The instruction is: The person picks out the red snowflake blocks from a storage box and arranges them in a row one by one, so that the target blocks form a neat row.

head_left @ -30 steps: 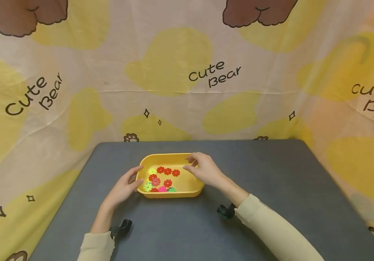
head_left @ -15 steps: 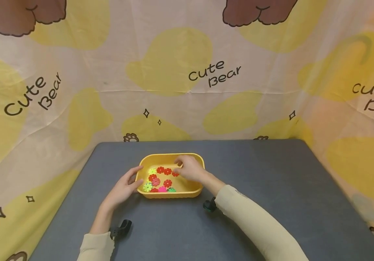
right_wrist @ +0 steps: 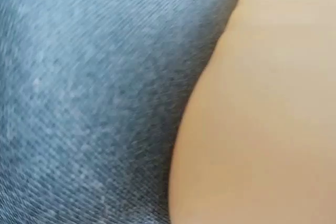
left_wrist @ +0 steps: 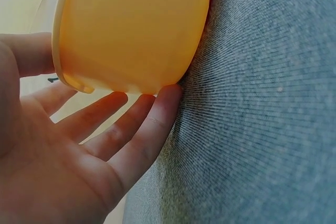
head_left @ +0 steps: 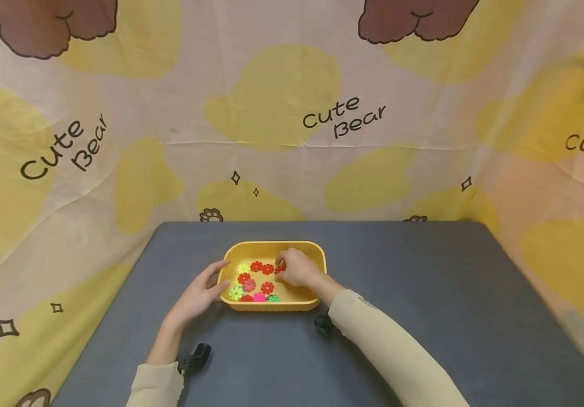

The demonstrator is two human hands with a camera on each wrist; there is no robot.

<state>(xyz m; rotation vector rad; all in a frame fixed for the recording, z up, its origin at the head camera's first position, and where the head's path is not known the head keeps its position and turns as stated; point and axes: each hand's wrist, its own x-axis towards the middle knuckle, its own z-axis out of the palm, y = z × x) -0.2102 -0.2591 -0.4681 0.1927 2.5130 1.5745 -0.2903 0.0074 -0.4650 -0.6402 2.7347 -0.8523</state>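
In the head view a yellow plastic tray [head_left: 302, 306] sits on the table with several flat, notched snowflake discs in it. My left hand [head_left: 196, 294] holds the tray's left end. The left wrist view shows that hand's fingers [left_wrist: 139, 142] against the outer wall of the tray [left_wrist: 131, 30], with the thumb at the rim. Inside the tray's right half, my right hand [head_left: 299, 269] has its fingertips curled at a red snowflake disc [head_left: 278, 271], partly hidden by them. Only blurred tray wall [right_wrist: 262, 119] and tabletop appear in the right wrist view, not the right hand.
More discs lie mostly in the tray's left half: red discs [head_left: 267, 288], a pink disc [head_left: 259, 297], a green disc [head_left: 273, 298] and yellow-green discs [head_left: 236, 293]. The dark grey table [head_left: 398, 265] surrounds the tray. A patterned cloth [head_left: 281, 186] hangs behind it.
My right hand has moved left from the tray's right rim down to the red disc, and its fingers have drawn together. The left hand stays at the tray's left end. The head view has shifted slightly.
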